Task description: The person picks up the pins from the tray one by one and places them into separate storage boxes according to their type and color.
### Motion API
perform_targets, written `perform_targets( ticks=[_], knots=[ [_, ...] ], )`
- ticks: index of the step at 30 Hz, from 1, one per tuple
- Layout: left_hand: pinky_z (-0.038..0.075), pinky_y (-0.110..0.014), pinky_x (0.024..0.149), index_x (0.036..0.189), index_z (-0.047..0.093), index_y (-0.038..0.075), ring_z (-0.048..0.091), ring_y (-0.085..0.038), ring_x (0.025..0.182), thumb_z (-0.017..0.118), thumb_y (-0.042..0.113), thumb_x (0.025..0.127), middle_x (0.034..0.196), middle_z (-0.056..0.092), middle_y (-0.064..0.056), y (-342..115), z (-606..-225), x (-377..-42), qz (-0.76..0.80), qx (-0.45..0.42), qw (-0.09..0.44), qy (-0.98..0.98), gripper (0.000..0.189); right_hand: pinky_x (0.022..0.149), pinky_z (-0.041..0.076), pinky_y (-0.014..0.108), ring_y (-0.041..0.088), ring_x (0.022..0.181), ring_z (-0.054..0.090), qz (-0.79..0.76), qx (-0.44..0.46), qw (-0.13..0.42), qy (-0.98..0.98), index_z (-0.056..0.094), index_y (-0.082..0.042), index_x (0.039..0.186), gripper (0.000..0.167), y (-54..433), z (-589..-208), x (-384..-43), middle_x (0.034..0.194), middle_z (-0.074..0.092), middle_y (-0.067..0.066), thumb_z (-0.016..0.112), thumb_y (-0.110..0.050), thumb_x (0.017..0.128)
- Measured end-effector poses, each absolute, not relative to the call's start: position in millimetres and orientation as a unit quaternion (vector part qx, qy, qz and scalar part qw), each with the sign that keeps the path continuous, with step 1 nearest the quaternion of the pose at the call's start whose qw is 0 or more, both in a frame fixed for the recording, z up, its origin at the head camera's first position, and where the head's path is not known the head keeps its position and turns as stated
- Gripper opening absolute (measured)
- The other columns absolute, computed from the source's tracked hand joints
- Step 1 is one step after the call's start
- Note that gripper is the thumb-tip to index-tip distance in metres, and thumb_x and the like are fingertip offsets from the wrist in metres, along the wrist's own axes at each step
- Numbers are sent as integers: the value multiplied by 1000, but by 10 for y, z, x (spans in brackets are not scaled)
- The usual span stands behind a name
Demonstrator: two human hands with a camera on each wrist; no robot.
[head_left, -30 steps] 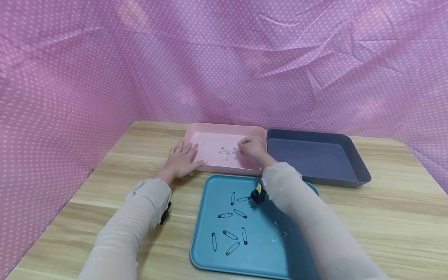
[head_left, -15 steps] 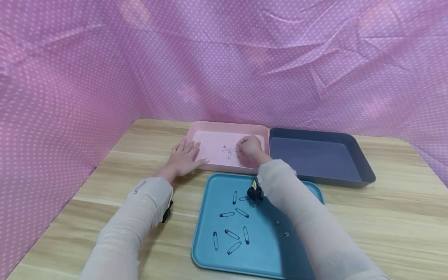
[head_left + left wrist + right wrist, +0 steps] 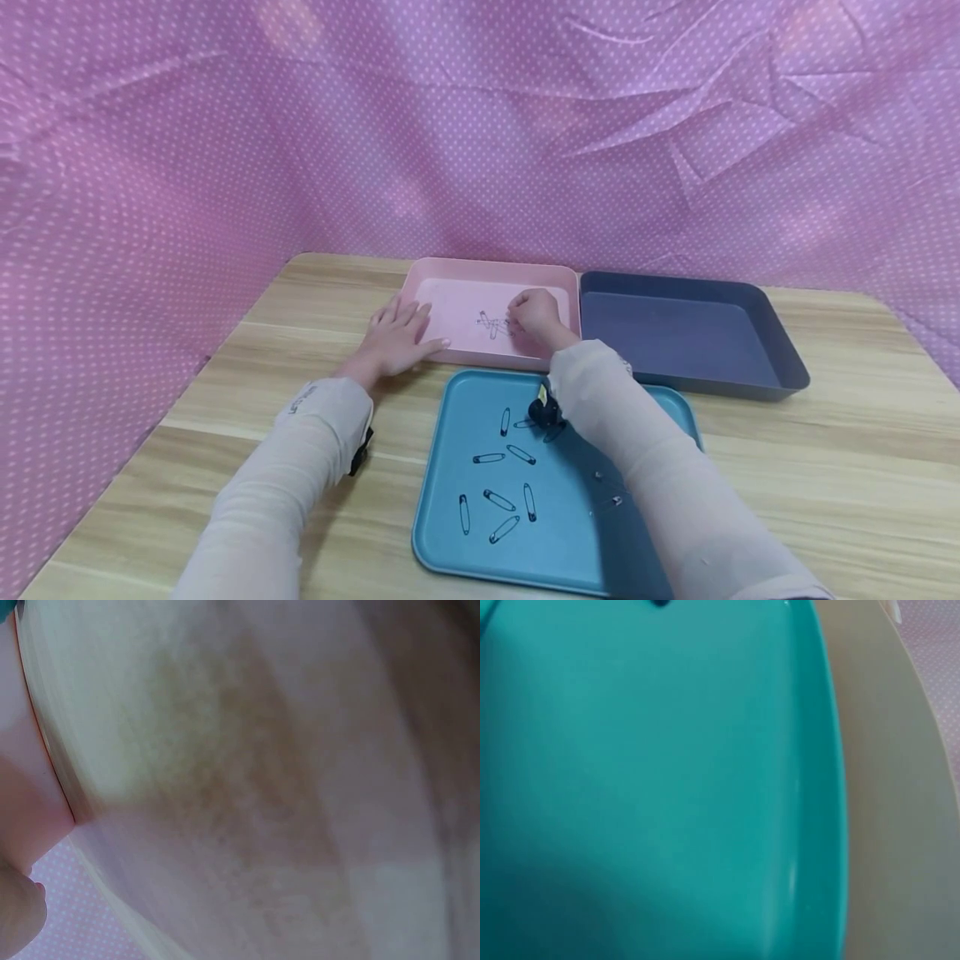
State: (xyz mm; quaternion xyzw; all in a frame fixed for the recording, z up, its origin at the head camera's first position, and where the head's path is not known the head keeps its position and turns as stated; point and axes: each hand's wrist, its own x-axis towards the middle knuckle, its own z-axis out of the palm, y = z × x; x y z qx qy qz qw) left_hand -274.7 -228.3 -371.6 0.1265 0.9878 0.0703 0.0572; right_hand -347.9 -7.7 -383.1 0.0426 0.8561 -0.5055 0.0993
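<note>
Several safety pins (image 3: 492, 323) lie in a small heap in the pink tray (image 3: 442, 292). My right hand (image 3: 536, 312) is over that tray with its fingertips pinched together at the heap's right side, seemingly on a safety pin; the fingers hide most of it. My left hand (image 3: 393, 340) rests with spread fingers on the pink tray's left rim, thumb by the front edge. In the left wrist view only a bit of a finger (image 3: 21, 911) shows beside the tray's pink wall. More safety pins, black (image 3: 498, 500) and silver (image 3: 617, 501), lie scattered in the blue tray (image 3: 431, 517).
A dark grey tray (image 3: 675, 333) stands right of the pink one, both behind the blue tray. My right sleeve (image 3: 660, 458) crosses above the blue tray and shades its right part. The wooden table (image 3: 247, 333) runs back to a pink dotted cloth (image 3: 480, 150).
The right hand stays over the heap and has shifted only slightly; the pin ends at its fingertips sit lower among the heap. The left hand keeps its place. The head view has drifted a little.
</note>
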Motion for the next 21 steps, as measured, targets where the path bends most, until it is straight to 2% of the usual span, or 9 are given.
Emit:
perform_targets(
  ticks=[8, 14, 21],
  knots=[
    [-1, -48, 100, 139, 13, 9, -9, -33, 127, 21, 67, 80, 143, 10, -12, -2292, -3720, -2764, 72, 129, 59, 987, 83, 50, 45, 21, 13, 58, 54, -503, 22, 91, 859, 61, 0, 85, 12, -7, -3755, -3446, 76, 59, 9, 52, 3, 77],
    [-1, -48, 100, 139, 13, 9, -9, -33, 127, 22, 66, 81, 143, 11, -11, -2289, -3718, -2768, 70, 129, 59, 987, 82, 60, 47, 22, 17, 71, 55, -494, 5, 78, 866, 63, 1, 87, 13, 58, -3636, -3366, 81, 61, 10, 53, -4, 81],
    [0, -49, 100, 139, 14, 9, -7, -34, 127, 24, 64, 82, 142, 11, -12, -2292, -3731, -2773, 67, 129, 55, 988, 79, 69, 49, 26, 24, 82, 58, -553, -23, 90, 828, 57, 12, 93, 16, 145, -3545, -3253, 92, 58, 19, 50, 2, 82]
  ],
)
